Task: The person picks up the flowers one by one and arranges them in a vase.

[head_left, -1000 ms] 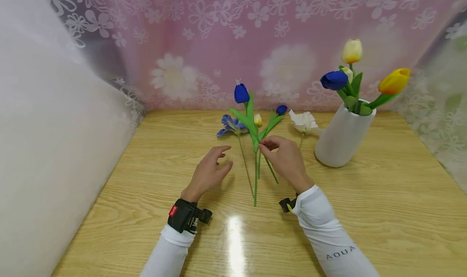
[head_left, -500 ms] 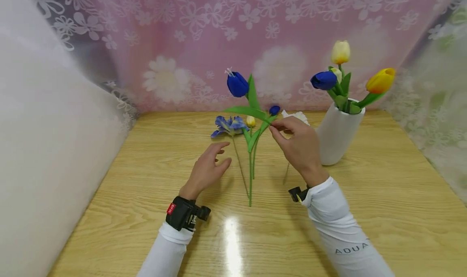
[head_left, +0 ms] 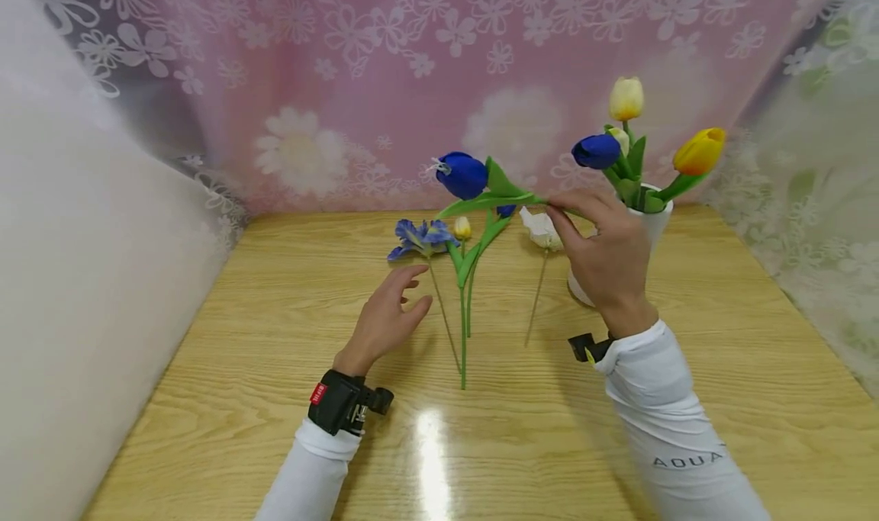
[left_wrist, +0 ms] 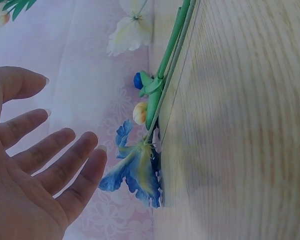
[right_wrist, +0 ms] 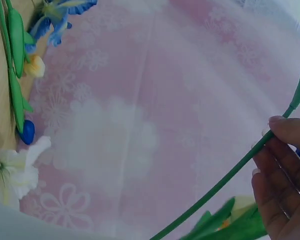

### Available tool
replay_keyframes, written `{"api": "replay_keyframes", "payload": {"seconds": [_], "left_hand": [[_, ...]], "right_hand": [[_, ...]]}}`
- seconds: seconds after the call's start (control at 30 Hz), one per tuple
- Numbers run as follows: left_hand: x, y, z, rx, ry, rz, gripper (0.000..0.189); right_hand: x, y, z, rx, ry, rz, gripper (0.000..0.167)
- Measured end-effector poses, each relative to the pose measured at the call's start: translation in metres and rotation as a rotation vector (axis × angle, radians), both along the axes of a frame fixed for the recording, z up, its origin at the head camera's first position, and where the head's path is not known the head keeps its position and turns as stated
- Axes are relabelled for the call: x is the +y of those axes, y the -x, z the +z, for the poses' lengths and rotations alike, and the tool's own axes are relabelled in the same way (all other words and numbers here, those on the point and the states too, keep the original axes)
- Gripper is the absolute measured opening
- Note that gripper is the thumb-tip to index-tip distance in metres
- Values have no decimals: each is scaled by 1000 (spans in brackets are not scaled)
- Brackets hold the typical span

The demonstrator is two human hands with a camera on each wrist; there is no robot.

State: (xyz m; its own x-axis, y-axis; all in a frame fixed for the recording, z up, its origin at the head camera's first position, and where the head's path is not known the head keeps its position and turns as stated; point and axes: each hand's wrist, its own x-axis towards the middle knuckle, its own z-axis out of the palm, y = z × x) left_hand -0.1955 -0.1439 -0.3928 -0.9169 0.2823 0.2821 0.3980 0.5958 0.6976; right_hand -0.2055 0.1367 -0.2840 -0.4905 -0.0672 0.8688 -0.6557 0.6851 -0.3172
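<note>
Pink cloth [head_left: 384,86] printed with white blossoms hangs behind a glossy, light wood-grain table [head_left: 206,429], on which stands a smooth white vase [head_left: 659,222], much of its front hidden by the right hand [head_left: 611,254]. Raised above the table, that hand pinches the thin green stem of a large deep-blue artificial tulip [head_left: 463,176] between thumb and fingertips. The bloom lies left of the vase, tipped sideways and pointing away from it; in the right wrist view the stem's lower end is cut off.

Well left of the vase, the left hand [head_left: 384,319] has its fingers parted and loosely bent; whether it touches the table is hard to tell.

Also left of the vase, from farthest to nearest, lie a ruffled blue-and-yellow flower [head_left: 420,239], a small yellow-and-white tulip [head_left: 462,228], a small dark-blue tulip [head_left: 506,211] partly covered by the raised one, and a ruffled white flower [head_left: 542,233], its edge behind the right hand.

Inside the vase are a cream tulip [head_left: 626,99], a royal-blue tulip [head_left: 596,152], an orange-yellow tulip [head_left: 699,152] and a half-hidden pale bloom [head_left: 619,138].
</note>
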Motion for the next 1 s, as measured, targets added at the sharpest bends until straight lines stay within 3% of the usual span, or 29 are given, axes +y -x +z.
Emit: {"api": "replay_keyframes", "payload": {"seconds": [0.27,0.57,1.0], "left_hand": [[-1,2,3,12,-4,-6,48],[-1,4,0,21,-12,-5,47],[3,4,-4,6,-10,-18,47]], "right_hand": [[9,1,15,17,127,-51,12],[17,3,26,58,134,-68,15],[35,14,15,-63,181,-316,18]]}}
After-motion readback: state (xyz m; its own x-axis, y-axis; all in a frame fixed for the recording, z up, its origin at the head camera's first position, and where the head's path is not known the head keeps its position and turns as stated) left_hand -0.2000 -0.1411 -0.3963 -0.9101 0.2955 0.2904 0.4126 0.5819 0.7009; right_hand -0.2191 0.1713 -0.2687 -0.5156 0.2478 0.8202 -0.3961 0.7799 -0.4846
